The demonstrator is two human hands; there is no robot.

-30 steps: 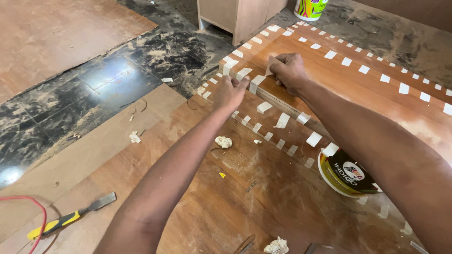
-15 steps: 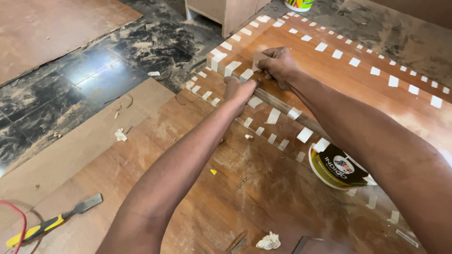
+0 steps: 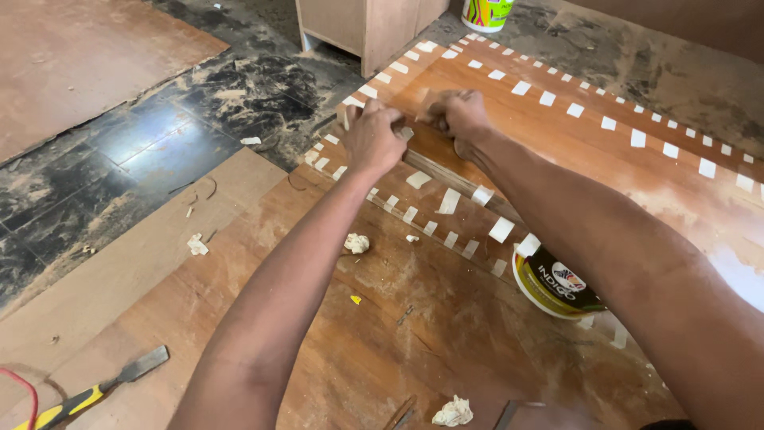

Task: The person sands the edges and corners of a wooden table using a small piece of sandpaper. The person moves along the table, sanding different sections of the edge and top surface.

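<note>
Both hands worked at the upper middle of the frame, pressed close together on the near end of a narrow wooden strip (image 3: 446,177) that lay on a reddish-brown wooden panel (image 3: 605,159) dotted with rows of small pale tape pieces (image 3: 501,229). The left hand (image 3: 372,139) was curled with its fingers closed down over the strip's end, and the right hand (image 3: 458,118) was clenched just beside it, fingers folded onto the same piece; what lay under the fingers was hidden. The step in hand looked like seating or fixing the strip's end against the panel, so the next move would likely call for steady downward pressure without letting the strip slide off its line.

A white tub with a dark label (image 3: 553,283) sat at the lower right, partly behind the right forearm, and a chisel with a yellow-and-black handle (image 3: 95,390) lay at the lower left on the floor.

Compared with 0.5 s earlier, the hands had drawn closer together and sat nearer the panel's corner, and the view had shifted slightly.
</note>
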